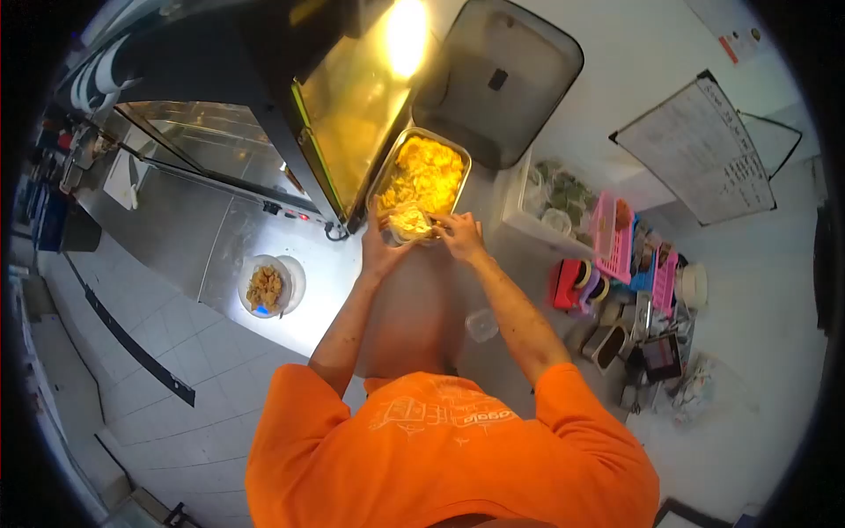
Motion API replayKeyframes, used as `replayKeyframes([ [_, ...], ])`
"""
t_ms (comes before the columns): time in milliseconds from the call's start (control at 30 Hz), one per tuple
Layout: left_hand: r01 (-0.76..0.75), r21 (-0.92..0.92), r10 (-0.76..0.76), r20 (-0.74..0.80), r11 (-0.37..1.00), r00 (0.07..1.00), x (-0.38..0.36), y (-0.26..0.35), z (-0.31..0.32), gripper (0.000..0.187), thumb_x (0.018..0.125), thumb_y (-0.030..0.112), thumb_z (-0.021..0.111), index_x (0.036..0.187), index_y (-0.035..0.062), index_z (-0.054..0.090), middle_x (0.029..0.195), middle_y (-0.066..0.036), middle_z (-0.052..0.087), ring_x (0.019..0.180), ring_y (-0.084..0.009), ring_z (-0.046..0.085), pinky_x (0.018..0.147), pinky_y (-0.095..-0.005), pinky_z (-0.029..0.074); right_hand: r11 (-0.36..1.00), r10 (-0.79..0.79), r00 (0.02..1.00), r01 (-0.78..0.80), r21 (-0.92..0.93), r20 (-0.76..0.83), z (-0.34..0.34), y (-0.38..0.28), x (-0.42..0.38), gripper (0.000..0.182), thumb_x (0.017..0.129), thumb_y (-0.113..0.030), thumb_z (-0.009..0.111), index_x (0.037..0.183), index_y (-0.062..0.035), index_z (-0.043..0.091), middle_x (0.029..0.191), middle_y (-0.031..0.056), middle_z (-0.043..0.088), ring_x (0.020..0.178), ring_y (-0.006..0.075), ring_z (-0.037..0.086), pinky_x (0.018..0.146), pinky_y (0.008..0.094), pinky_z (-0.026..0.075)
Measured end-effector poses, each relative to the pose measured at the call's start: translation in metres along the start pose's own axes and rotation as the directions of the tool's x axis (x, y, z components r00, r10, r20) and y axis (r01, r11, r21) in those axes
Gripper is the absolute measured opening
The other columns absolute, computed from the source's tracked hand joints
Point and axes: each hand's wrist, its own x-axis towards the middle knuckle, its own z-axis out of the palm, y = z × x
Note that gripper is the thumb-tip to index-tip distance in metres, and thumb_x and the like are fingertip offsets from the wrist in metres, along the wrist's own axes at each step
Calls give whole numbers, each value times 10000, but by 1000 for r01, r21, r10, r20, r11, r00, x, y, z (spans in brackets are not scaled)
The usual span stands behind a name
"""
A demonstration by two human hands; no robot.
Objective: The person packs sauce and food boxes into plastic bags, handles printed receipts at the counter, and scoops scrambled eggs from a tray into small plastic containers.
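Observation:
A small clear plastic tub [410, 225] filled with yellow food is between my two hands, at the near edge of a metal tray [467, 165]. My left hand [379, 251] wraps round the tub's left side, thumb along its near edge. My right hand [460, 237] has its fingers bent in at the tub's right rim; its fingertips partly blend with the food. More bright yellow food [427, 172], lumpy in texture, fills the tray. On the counter near my right forearm lies a clear plastic piece [481, 325], like a lid or another tub.
A lit glass display cabinet [343, 123] stands left of the tray, with a large dark lid [502, 79] propped behind. Brown fried pieces sit in a bowl [293, 282] at left. To the right are a clear bin [531, 220], pink baskets [607, 238] and a red tape dispenser [565, 283].

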Motion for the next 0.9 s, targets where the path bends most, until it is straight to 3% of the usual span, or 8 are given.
replayKeyframes([
  [67, 2, -38, -2, 2, 999, 1000, -30, 2, -7, 1184, 625, 150, 904, 1518, 31, 136, 1180, -167, 622, 1090, -287, 628, 958, -377, 503, 985, -38, 984, 66, -158, 175, -11, -13, -26, 733, 780, -470, 753, 1408, -230, 460, 1333, 88, 471, 1216, 318, 418, 1002, 457, 386],
  [167, 53, -5, -52, 86, 999, 995, -84, -5, -16, 1159, 631, 135, 897, 1515, 43, 153, 1188, -161, 618, 1093, -281, 624, 967, -376, 497, 1000, -21, 1000, 20, 14, 15, -9, 16, -73, 803, 709, -435, 818, 1387, -210, 452, 1321, 86, 475, 1203, 324, 433, 1004, 480, 384],
  [300, 253, 106, -272, 243, 962, 931, -161, -27, -9, 1126, 620, 105, 888, 1506, 47, 196, 1193, -152, 616, 1102, -277, 617, 978, -369, 489, 858, 510, 856, -500, -116, 82, -7, 31, -188, 911, 619, -342, 875, 1382, -112, 434, 1314, 165, 462, 1228, 352, 408, 1042, 466, 368],
  [400, 213, 130, -245, 321, 968, 915, -205, -54, 15, 1066, 622, 165, 897, 1483, 57, 278, 1191, -141, 619, 1123, -296, 588, 1000, -392, 440, 873, 478, 877, -480, -86, -45, 25, 53, -257, 901, 624, -378, 870, 1361, -69, 454, 1277, 190, 479, 1224, 367, 418, 1060, 476, 346],
  [500, 85, 310, -185, 311, 947, 932, -229, -41, 33, 1050, 625, 248, 900, 1477, 78, 309, 1221, -106, 610, 1154, -281, 553, 1019, -407, 349, 922, 353, 908, -378, -80, -224, 42, 61, -268, 735, 753, -347, 802, 1325, -18, 478, 1208, 181, 547, 1075, 328, 564, 940, 462, 460],
  [600, -14, 340, -91, 291, 940, 952, -230, -35, 51, 1073, 626, 292, 896, 1487, 87, 291, 1247, -66, 600, 1181, -233, 528, 1013, -415, 315, 622, 591, 806, -477, 621, 28, 76, 102, -257, 528, 878, -286, 709, 1271, 11, 519, 1056, 146, 636, 815, 256, 661, 756, 400, 547],
  [700, 24, 398, -163, 320, 917, 933, -231, -33, 62, 1117, 625, 295, 896, 1502, 73, 241, 1261, -50, 598, 1198, -228, 509, 1020, -435, 302, 156, 582, 788, -352, 923, 202, 30, 45, -230, 365, 938, -244, 646, 1192, 9, 576, 940, 102, 672, 667, 190, 672, 628, 321, 560],
  [900, 44, 380, -189, 353, 924, 916, -231, -35, 62, 1179, 625, 322, 894, 1515, 49, 172, 1304, -28, 584, 1220, -221, 487, 1028, -457, 283, 289, 557, 769, -532, 796, 312, 46, 29, -233, 364, 896, -267, 707, 1163, -43, 601, 922, 114, 666, 656, 215, 691, 561, 293, 565],
])
